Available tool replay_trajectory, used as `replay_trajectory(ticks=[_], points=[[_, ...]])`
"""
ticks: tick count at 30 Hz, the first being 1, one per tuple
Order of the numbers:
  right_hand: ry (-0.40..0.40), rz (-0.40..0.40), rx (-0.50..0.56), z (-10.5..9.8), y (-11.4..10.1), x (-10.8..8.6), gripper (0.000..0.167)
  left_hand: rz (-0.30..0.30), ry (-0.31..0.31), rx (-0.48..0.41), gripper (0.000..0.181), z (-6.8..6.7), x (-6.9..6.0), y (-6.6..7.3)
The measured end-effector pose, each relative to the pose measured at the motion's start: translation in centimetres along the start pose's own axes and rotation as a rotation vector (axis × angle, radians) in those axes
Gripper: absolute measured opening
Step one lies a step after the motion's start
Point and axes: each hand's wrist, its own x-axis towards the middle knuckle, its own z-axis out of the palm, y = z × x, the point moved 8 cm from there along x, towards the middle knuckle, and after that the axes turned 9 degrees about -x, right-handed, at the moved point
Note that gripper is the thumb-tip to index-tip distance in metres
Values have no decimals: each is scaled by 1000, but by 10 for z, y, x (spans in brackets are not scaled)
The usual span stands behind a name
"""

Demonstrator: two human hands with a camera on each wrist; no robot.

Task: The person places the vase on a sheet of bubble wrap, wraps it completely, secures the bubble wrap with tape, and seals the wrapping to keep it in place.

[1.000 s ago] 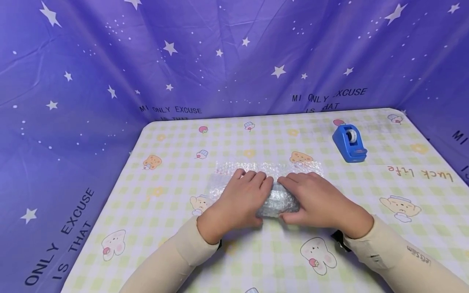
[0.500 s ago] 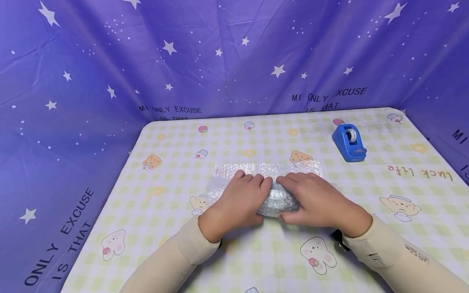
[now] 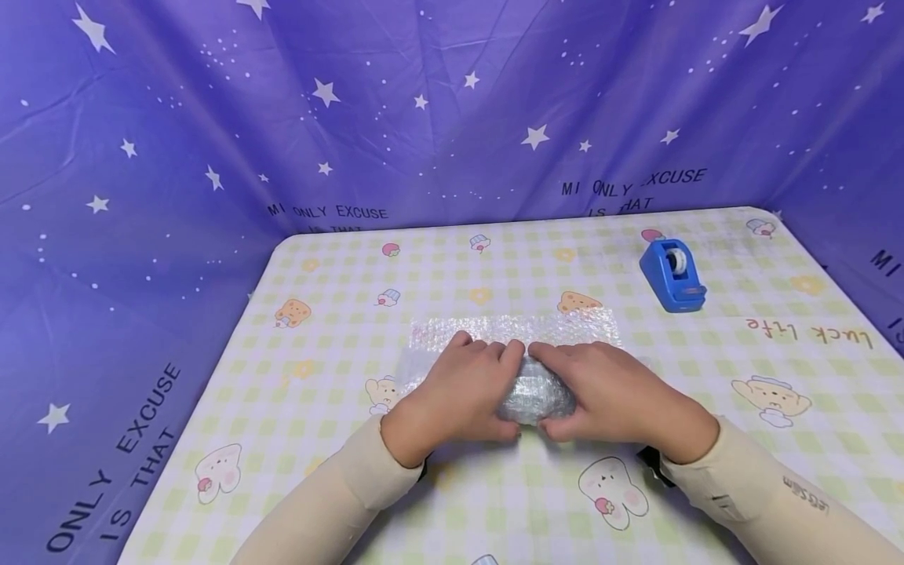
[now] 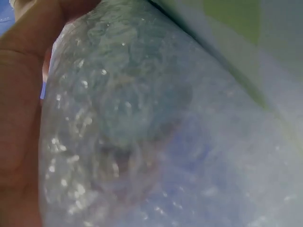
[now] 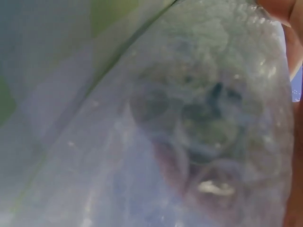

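A roll of bubble wrap (image 3: 537, 392) lies on the table between the two hands, with something dim and rounded inside it. From its far side a flat flap of bubble wrap (image 3: 515, 326) spreads over the tablecloth. My left hand (image 3: 462, 392) grips the roll's left part, fingers over the top and thumb at the near side. The right hand (image 3: 617, 392) holds the right part the same way. In both wrist views the cloudy end of the wrap (image 4: 128, 109) fills most of the picture, and the wrapped item is too blurred to identify.
A blue tape dispenser (image 3: 672, 275) with a roll of tape stands at the back right of the table. The checked tablecloth (image 3: 339, 314) has printed cartoons. Behind and beside the table hangs a purple star-patterned curtain (image 3: 438, 133).
The roll has shifted slightly toward the person, and the fingertips and thumbs of both hands have drawn a little closer together. The tape dispenser has stayed put.
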Motion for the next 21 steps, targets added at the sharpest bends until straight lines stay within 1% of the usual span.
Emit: replay_trajectory(ticks=[9, 14, 17, 21], points=[[-23, 6, 29, 0, -3, -2, 87, -3, -3, -13, 86, 2, -1, 1], [-36, 18, 64, 1, -1, 0, 84, -23, -40, -42, 88, 7, 0, -4], [-38, 29, 79, 2, 1, 0, 82, -40, -54, -65, 87, 9, 1, -8], [-36, 34, 82, 2, 5, 1, 83, -41, -39, -65, 83, 7, 2, -10]])
